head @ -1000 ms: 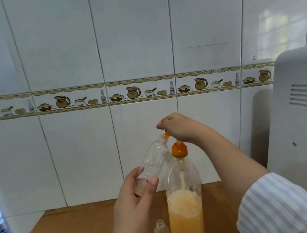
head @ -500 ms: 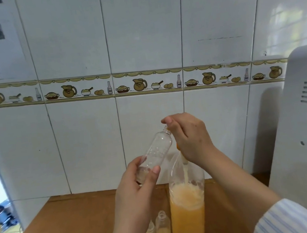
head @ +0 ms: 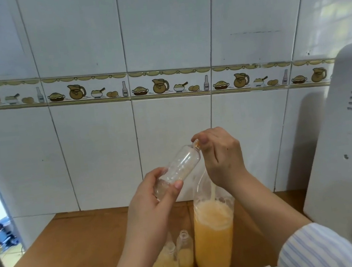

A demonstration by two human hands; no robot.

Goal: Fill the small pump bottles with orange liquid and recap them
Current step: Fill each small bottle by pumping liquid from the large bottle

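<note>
Head view: a small clear plastic bottle (head: pixel 180 166), nearly empty, slants in the air, base low-left, neck high-right. The left hand (head: pixel 157 204) is wrapped around its base; the right hand (head: pixel 220 156), nearer the neck, pinches an orange pump nozzle (head: pixel 197 145) there (above the big orange-filled bottle (head: pixel 213 239) on the wooden counter (head: pixel 73 245))

A: What colours stand out?
B: Orange liquid in the large bottle (head: pixel 214 237); brown desk (head: pixel 77 240); white tiles with a tan jug-and-pie border (head: pixel 160 85) at twelve o'clock.
A: The sleeve (head: pixel 318 249)?
B: Blue-and-white stripes, seemingly.
</note>
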